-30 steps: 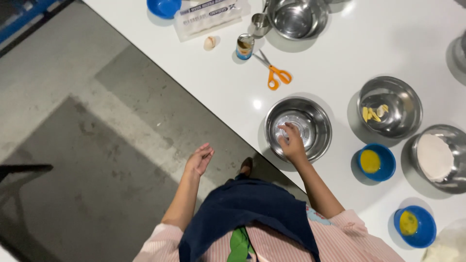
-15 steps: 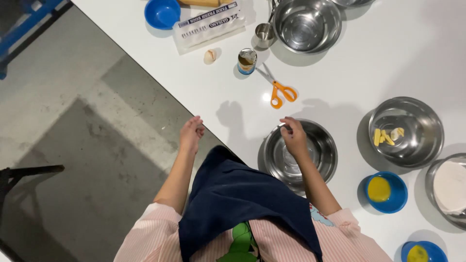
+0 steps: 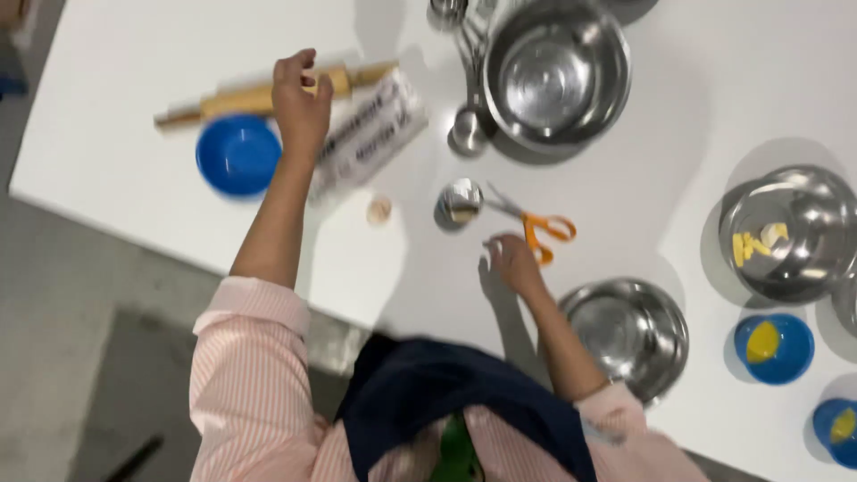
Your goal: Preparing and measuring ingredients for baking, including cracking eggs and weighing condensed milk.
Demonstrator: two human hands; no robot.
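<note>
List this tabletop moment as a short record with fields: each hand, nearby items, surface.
left hand: left hand reaches over the wooden rolling pin, fingers curled, grip unclear
right hand: right hand open above the table, beside the orange-handled scissors
near left: blue bowl, clear printed packet
near right: empty steel bowl, small open tin
surface: white table
</note>
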